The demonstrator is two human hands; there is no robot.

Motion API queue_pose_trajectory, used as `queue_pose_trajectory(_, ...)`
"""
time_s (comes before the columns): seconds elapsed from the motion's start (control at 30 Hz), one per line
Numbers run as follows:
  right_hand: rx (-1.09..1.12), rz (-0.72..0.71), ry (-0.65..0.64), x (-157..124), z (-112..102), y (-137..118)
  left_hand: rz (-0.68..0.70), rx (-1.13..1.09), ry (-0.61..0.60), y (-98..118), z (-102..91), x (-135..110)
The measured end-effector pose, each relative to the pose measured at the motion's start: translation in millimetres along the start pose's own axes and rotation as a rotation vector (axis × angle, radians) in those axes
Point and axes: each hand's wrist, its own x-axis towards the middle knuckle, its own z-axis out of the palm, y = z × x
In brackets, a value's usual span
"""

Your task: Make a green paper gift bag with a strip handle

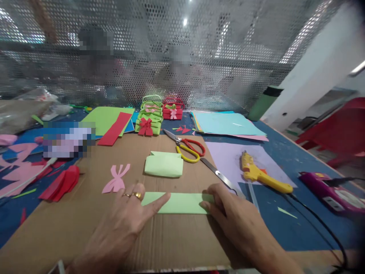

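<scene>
Blue table (285, 230); brown cardboard (176, 241) on top. Left hand (122, 217) wide, thumb laid on pale green strip (184, 203); right hand (238, 213) narrow, pinching strip's right end. Strip on cardboard, between both hands. Yellow glue gun (253, 172) off right, scissors (178, 140) beyond strip, folded pale green pouch (164, 166) nearer, pink bow cutout (116, 180) near left hand.

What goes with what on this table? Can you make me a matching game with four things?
Things:
1. pale green strip
2. yellow glue gun
3. scissors
4. little red bag

Clues:
A. has a pink bow on its front
B. lies mostly on a lilac sheet
C. touched by the left hand and right hand
D. one red handle, one yellow

Pairs: 1-C, 2-B, 3-D, 4-A
</scene>
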Motion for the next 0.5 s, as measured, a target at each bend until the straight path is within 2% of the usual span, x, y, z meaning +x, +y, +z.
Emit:
queue_pose_trajectory(0.1,-0.013,-0.032,0.002,0,0,0,0.177,0.150,-0.021,4,-9.0,4)
queue_pose_trajectory(0.17,-0.051,-0.073,0.032,-1,2,1,0.225,0.195,-0.021,7,-13.7,7)
queue_pose_trajectory(0.27,-0.111,-0.155,0.088,-3,4,5,0.264,0.203,-0.053,11,-17.7,12)
queue_pose_trajectory(0.37,-0.180,-0.259,0.131,-7,-5,4,0.293,0.238,-0.097,12,-18.2,14)
queue_pose_trajectory(0.5,-0.207,-0.405,0.228,-14,-21,-13,0.320,0.304,-0.089,14,-16.0,12)
